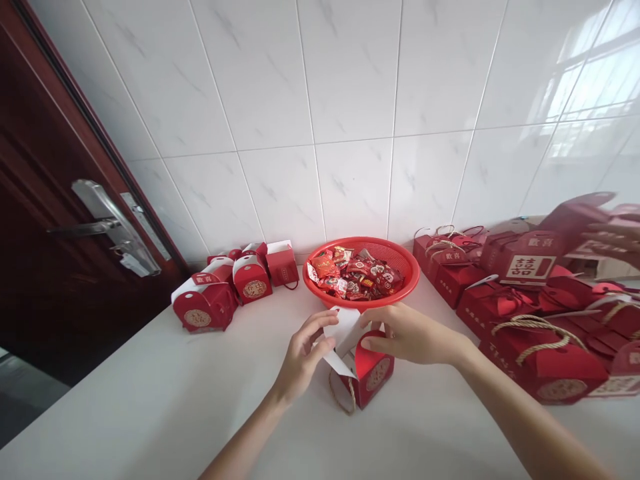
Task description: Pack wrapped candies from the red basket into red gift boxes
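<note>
A small red candy box [370, 383] with a gold round emblem stands on the white table, its top flaps partly raised and their white insides showing. A twisted rope handle [354, 399] hangs at its left side. My left hand [306, 352] grips a white flap at the box's left, thumb on the near side and fingers behind. From the right, my right hand [407, 335] holds the upper flaps, its thumb against the red rounded one. Right behind the box sits a red plastic basket [411, 283] full of red-wrapped candies [357, 273]. The box's inside is mostly hidden.
Several red boxes [210, 307] stand at the left by the wall. Many roped red boxes [545, 360] are piled at the right, where another person's hand [617, 237], blurred, is at a box. A dark wooden door [45, 200] is at the far left.
</note>
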Action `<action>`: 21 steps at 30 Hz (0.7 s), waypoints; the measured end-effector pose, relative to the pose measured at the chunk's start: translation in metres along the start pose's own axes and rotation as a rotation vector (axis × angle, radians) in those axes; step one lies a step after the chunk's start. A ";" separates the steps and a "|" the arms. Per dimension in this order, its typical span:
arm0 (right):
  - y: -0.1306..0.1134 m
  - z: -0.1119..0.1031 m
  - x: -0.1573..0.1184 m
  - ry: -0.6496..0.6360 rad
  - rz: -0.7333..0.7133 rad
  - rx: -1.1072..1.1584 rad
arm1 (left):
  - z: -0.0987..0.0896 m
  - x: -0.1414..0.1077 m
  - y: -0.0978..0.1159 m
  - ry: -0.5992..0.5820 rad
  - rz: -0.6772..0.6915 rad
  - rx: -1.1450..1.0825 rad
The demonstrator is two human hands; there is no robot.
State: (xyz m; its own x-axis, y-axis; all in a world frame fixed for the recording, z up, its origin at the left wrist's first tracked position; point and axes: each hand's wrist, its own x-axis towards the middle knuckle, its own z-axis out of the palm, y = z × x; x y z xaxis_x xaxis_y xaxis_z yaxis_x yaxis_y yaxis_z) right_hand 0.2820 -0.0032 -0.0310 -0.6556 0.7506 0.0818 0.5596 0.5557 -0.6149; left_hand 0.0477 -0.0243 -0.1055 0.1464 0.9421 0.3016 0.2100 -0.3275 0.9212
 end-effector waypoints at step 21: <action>0.000 -0.029 -0.013 -0.066 -0.130 0.028 | -0.033 0.100 0.033 -0.093 0.195 0.593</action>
State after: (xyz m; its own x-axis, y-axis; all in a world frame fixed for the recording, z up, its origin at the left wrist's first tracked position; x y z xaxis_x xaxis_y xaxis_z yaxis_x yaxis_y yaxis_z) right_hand 0.3059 -0.0024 -0.0094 -0.7542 0.6472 0.1110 0.4537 0.6357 -0.6245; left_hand 0.0374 0.0609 -0.0366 0.3134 0.8599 0.4028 0.6677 -0.5012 0.5505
